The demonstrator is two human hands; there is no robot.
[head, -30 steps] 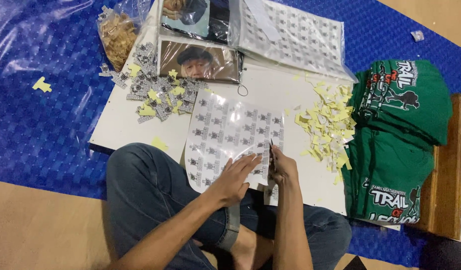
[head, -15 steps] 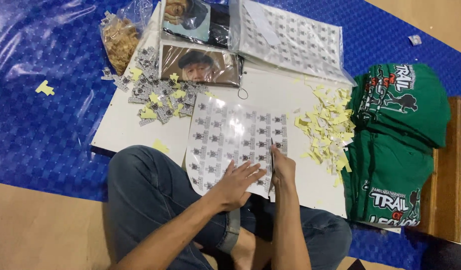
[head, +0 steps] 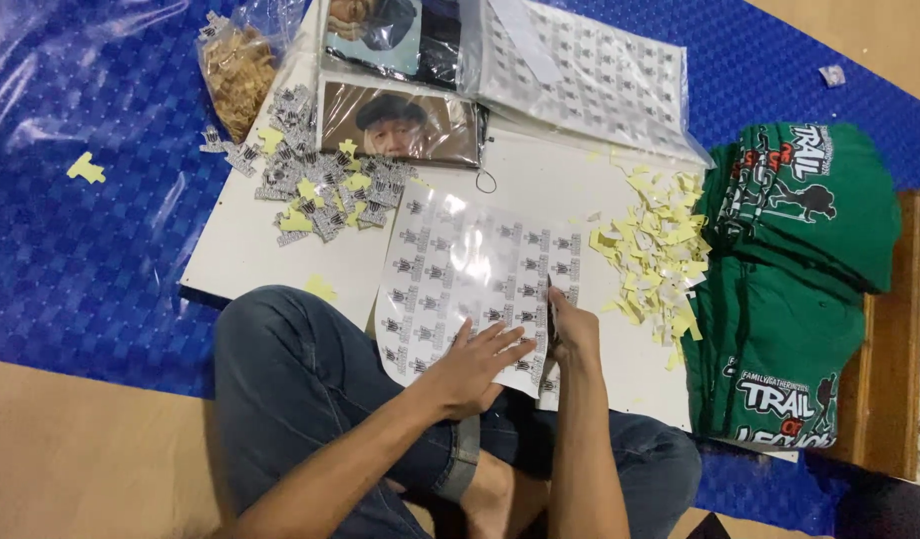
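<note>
We press our left hand, fingers spread, flat on the glossy sticker sheet lying on the white board to steady it, while our right hand pinches a thin blade at its edge.

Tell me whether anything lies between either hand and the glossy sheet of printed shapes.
Nothing visible does. The left hand lies flat on the sheet, and the right hand, gripping a thin dark tool, rests at the sheet's right edge.
</note>
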